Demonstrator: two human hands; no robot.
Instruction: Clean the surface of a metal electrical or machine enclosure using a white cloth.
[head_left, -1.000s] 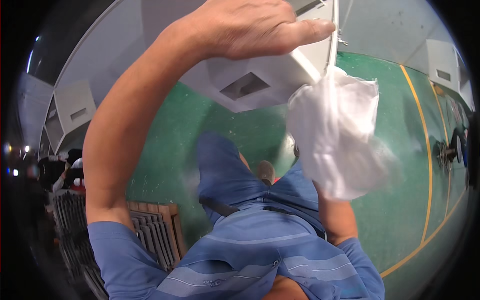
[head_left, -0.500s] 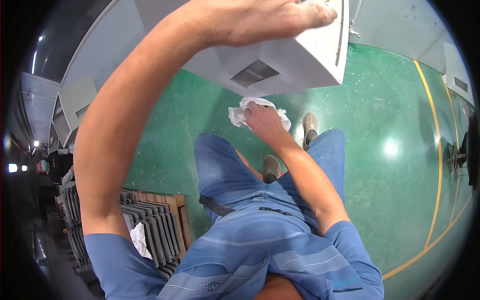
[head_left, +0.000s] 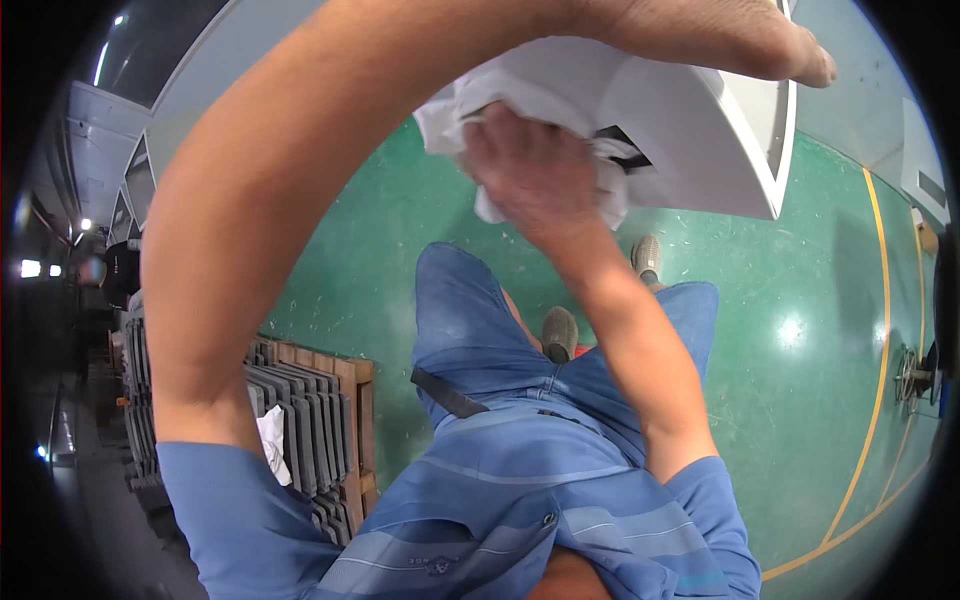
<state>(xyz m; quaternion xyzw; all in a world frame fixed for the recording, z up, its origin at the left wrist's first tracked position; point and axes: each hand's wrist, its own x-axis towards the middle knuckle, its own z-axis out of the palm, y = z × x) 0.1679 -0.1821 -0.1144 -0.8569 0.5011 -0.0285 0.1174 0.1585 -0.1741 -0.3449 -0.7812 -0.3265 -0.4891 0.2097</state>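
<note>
on the shirt (head_left: 490,480), at the chest, there is a small emblem (head_left: 440,566) with some light letters beside it; this is writing of small size, and part of it is lost in the folds.

the box (head_left: 695,150) is white and stands at the top of the view, with a dark opening (head_left: 628,148) cut in its near face. what is inside the opening, i cannot tell. the cloth (head_left: 447,118) is white and crumpled, and it lies against this face, at the left of the opening and partly over it. the right hand (head_left: 535,170) is on the cloth, and its grip holds the cloth in a bunch, pressed to the box; the fingers are a little blurred. the left hand (head_left: 715,35) reaches across the upper part of the box, with one finger pointing to the right. most of its fingers are hidden, so whether its grip is wide or narrow i cannot tell.

at the lower left, a wooden pallet (head_left: 364,410) is beside a row of grey plates (head_left: 318,430), which stand close together. a white scrap (head_left: 272,445) lies on the plates, near the left sleeve. the floor (head_left: 780,400) is green, with a yellow line (head_left: 884,270) at the right.
</note>
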